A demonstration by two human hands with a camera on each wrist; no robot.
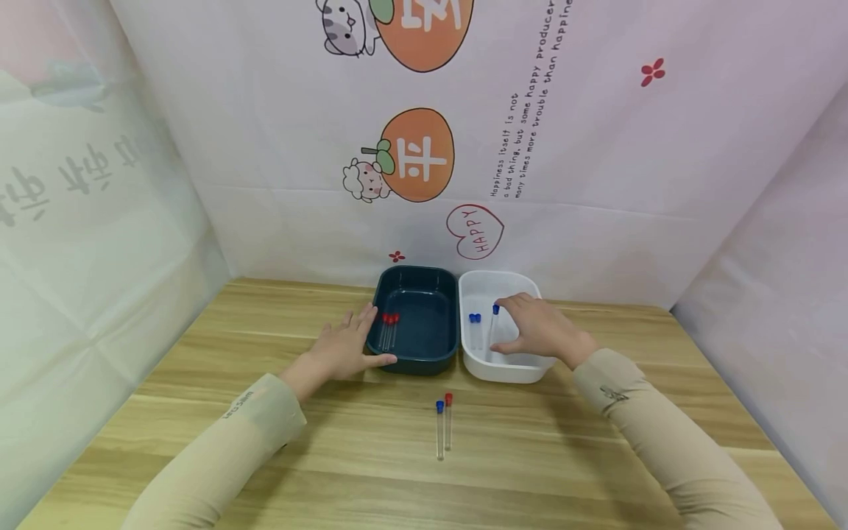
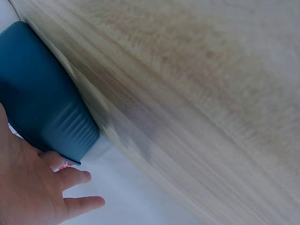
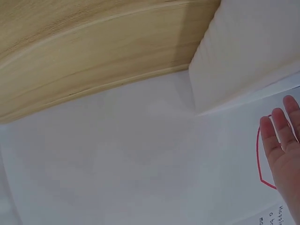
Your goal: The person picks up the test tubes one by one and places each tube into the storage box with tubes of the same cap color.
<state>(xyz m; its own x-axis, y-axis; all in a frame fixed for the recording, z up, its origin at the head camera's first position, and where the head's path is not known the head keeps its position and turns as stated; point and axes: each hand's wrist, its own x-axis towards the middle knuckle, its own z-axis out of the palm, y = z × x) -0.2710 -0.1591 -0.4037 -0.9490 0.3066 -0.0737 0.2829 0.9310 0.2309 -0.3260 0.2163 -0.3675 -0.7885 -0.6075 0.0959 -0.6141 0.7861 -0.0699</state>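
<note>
Our left hand [image 1: 339,349], fingers spread, lies at the rim of the dark bin [image 1: 427,365]. Just left of our right hand [image 1: 542,328], in or over the white bin [image 1: 503,374], a blue-capped tube [image 1: 494,325] points its cap away; whether we grip it, we cannot tell.

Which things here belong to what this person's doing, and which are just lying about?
Probably in the job:
- blue-capped tube at the right hand's fingertips
- dark bin, touched by the left hand, holding red-capped tubes
- white bin
- two loose tubes, one red-capped, one blue-capped

Probably just surroundings:
- printed cloth behind
- wooden table underneath
</note>
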